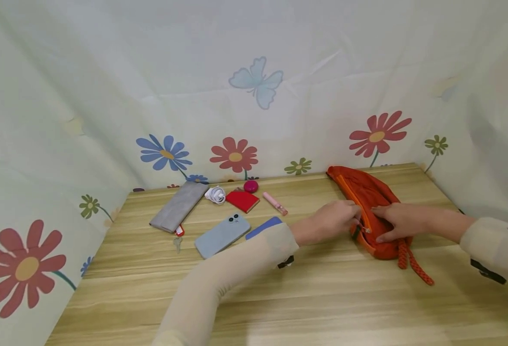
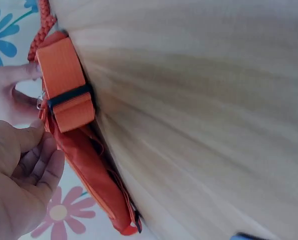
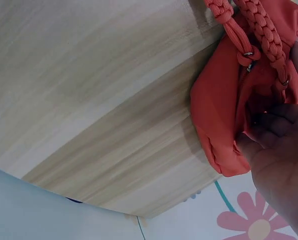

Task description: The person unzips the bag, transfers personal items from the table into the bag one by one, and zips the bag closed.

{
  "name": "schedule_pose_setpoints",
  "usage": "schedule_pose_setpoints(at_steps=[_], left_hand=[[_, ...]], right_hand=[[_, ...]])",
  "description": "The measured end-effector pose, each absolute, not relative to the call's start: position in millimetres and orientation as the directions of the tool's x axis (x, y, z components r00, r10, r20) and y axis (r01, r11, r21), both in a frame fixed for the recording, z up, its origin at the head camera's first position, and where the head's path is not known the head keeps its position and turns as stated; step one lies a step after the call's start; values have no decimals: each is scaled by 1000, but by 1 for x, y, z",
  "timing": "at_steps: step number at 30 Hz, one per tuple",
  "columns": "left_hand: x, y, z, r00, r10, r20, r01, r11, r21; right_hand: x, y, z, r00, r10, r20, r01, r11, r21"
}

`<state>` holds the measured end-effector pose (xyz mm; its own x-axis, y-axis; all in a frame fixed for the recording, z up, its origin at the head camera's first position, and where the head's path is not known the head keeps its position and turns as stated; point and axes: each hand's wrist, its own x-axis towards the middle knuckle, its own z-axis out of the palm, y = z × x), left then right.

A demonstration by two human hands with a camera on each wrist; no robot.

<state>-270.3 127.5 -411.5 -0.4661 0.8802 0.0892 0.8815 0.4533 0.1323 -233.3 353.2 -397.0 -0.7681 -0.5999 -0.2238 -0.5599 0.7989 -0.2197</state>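
L hand [image 1: 329,222] pinches zip pull [image 1: 367,230], fingers together; R hand [image 1: 402,221] grips orange bag [image 1: 363,186], prob. steadying it vs. tug

Between the pink tube [image 1: 274,203] and the orange bag [image 1: 368,192], a hand could pass over the table [image 1: 307,195], but from the front the left sleeve [image 1: 236,269] and left hand [image 1: 328,221] bar this way. Behind the bag, the curtain [image 1: 314,115] stands close.

From the head we look forward and down over the pale wood-grain desk [image 1: 323,298]; both wrist views, close and tilted, share the orange-red fabric bag [image 1: 372,193].
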Motion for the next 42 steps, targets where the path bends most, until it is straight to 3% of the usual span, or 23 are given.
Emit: schedule_pose_setpoints(at_steps=[6,17,27,36,42], left_hand=[[-286,124,-406,-507,850,143,861,493,125],[-281,126,-411,-541,830,138,827,493,271],[-265,137,-416,-621,773,128,763,558,326],[-269,133,-413,-619,774,133,751,535,386],[-285,124,-413,-606,778,165,775,532,342]], right_hand=[[-237,351,-391,-746,-604,-280,-568,797,-205],[-245,351,-385,-711,-605,-358,-568,795,-214],[-244,354,-388,-755,-564,-334,-494,824,-277],[-242,353,-389,-727,-571,-380,-494,820,-289],[-242,355,-391,-723,-582,-372,-528,813,-247]])
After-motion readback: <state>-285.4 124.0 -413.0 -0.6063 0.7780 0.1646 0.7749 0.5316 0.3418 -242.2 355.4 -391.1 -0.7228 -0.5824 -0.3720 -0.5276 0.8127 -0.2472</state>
